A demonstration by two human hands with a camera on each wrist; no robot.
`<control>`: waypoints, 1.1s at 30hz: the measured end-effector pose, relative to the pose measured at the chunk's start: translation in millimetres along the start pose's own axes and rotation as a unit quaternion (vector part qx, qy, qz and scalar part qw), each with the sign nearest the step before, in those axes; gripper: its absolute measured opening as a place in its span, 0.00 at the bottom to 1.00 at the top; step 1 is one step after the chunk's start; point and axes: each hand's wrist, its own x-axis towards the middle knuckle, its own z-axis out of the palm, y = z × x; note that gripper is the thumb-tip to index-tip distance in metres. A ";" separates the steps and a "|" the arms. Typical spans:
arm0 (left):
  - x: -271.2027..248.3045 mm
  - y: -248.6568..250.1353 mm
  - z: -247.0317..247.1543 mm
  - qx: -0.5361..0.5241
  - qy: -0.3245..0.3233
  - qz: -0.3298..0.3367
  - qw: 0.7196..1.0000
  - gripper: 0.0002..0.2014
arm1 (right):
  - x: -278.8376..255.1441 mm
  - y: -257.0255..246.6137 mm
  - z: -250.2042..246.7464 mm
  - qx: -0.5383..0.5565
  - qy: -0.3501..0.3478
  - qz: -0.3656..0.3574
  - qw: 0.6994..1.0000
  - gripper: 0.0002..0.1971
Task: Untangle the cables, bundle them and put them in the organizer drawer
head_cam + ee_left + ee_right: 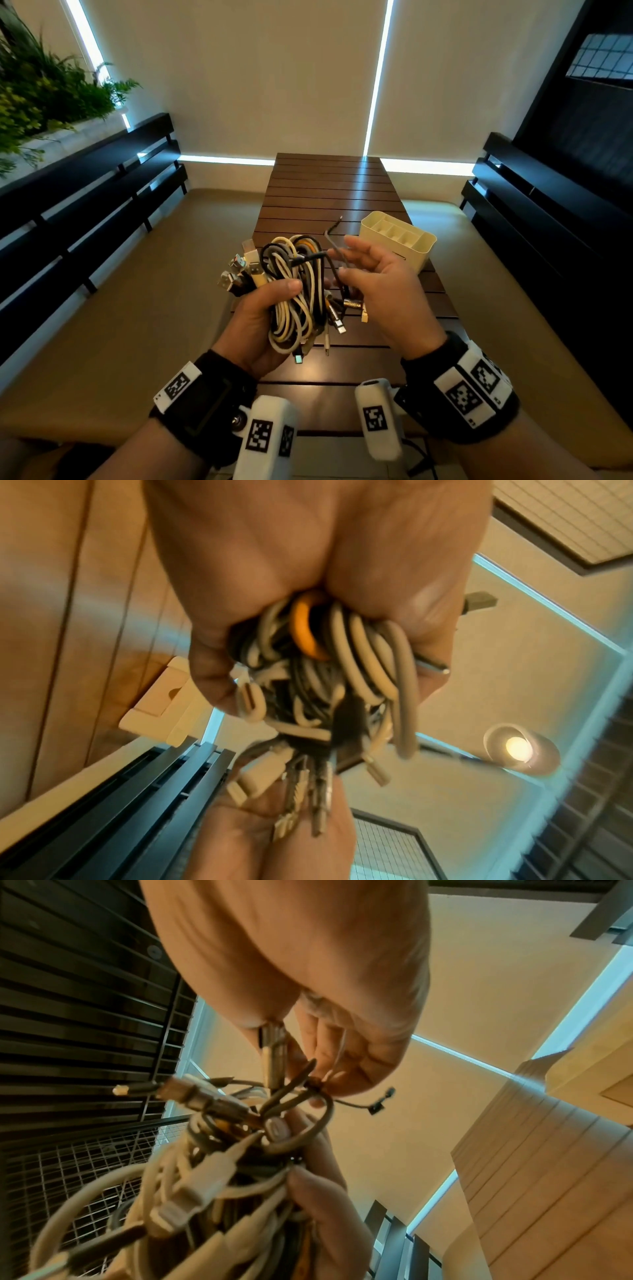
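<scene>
A tangled bundle of cables (pixel 298 274), white, grey, black and one orange, hangs above the wooden table (pixel 325 185). My left hand (pixel 267 308) grips its middle, fingers wrapped round the loops (pixel 342 656), with several USB plugs sticking out to the left. My right hand (pixel 373 284) is just right of the bundle. Its thumb and fingers pinch a thin dark twist tie (pixel 331 233) that loops round one dark cable (pixel 318 1123); the tie's free end (pixel 377 1104) points away. The cream organizer (pixel 421 253), open-topped with several compartments, stands on the table behind my right hand.
Dark slatted benches run along the left (pixel 85 205) and right (pixel 548 212) of the narrow table. A green plant (pixel 41 92) sits at the far left. Loose plugs (pixel 337 325) dangle below the bundle, over the table's near boards.
</scene>
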 end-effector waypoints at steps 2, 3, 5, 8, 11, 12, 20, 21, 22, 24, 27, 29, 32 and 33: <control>1.5 -2.7 -1.4 -0.015 0.006 -0.007 1.000 0.31 | -2.0 3.4 -0.5 -0.006 -0.021 0.011 1.000 0.19; 1.4 -3.7 -1.7 -0.016 0.008 -0.009 1.000 0.31 | -2.8 4.2 -1.5 -0.011 -0.029 0.013 0.999 0.17; 0.4 -4.7 -1.5 -0.008 0.010 -0.009 1.000 0.32 | -4.0 3.4 -4.6 -0.032 -0.051 0.010 0.998 0.15; -1.7 -3.3 -1.7 0.005 0.007 -0.007 1.000 0.35 | -5.3 -0.2 -8.1 -0.058 -0.073 0.000 0.996 0.14; -2.6 0.3 0.9 0.040 0.008 0.008 0.999 0.45 | -3.7 -2.7 -8.7 -0.031 -0.027 -0.018 0.999 0.06; -2.9 1.4 2.4 0.046 0.007 0.013 0.999 0.48 | -1.8 -2.9 -8.6 -0.037 -0.003 -0.024 0.999 0.04; -0.4 5.1 6.5 0.057 0.002 0.022 0.998 0.50 | 5.1 3.9 -9.1 -0.031 0.056 -0.015 0.998 0.08; 0.3 4.9 5.9 0.051 0.006 0.021 0.998 0.50 | 4.4 4.0 -8.6 -0.033 0.049 -0.020 0.998 0.09; 1.1 4.4 5.5 0.044 0.010 0.021 0.999 0.50 | 3.9 3.7 -7.9 -0.035 0.042 -0.021 0.998 0.09; 3.0 3.5 5.1 0.036 0.014 0.017 0.999 0.47 | 3.7 3.4 -8.1 -0.044 0.029 -0.024 0.998 0.10; 6.3 3.0 2.9 0.022 0.023 0.022 0.999 0.41 | 4.0 2.4 -8.5 -0.062 0.015 -0.032 0.997 0.13; 8.0 2.5 3.2 0.010 0.021 0.026 0.999 0.37 | 2.6 0.9 -8.2 -0.056 0.002 -0.031 0.998 0.14; 9.3 2.0 4.1 0.003 0.014 0.032 0.999 0.35 | -1.2 -1.7 -4.7 -0.082 -0.016 -0.054 0.995 0.12; 9.6 1.7 3.9 0.009 0.016 0.033 0.999 0.36 | -2.0 -2.6 -3.9 -0.096 -0.022 -0.064 0.993 0.11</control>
